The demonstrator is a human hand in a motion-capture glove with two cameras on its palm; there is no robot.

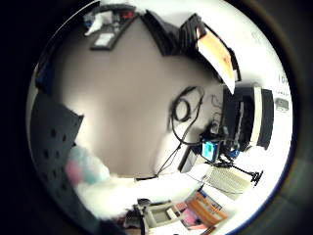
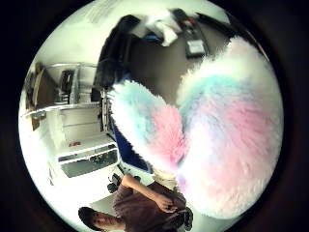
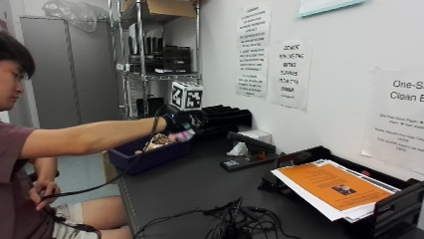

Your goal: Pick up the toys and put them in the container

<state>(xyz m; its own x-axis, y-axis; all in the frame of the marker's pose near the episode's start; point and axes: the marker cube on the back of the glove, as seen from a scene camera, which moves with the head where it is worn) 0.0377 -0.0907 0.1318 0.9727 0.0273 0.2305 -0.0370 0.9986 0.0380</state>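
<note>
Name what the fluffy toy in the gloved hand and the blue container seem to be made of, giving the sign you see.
Fluffy toy: likely synthetic plush, with long soft fibres in pink, blue and white. Blue container: probably moulded plastic, judging by its smooth, even-coloured walls. The right hand holds the toy above it.

Your right hand (image 3: pixel 180 121) wears a black glove; the forearm behind it is bare to above the elbow; your short-sleeved shirt (image 3: pixel 16 174) is maroon, loose at the sleeve; light shorts (image 3: pixel 73 221) with a dark pattern cover the upper leg, knee bare; the thumb-side palm view shows the same maroon shirt and dark hair.
</note>
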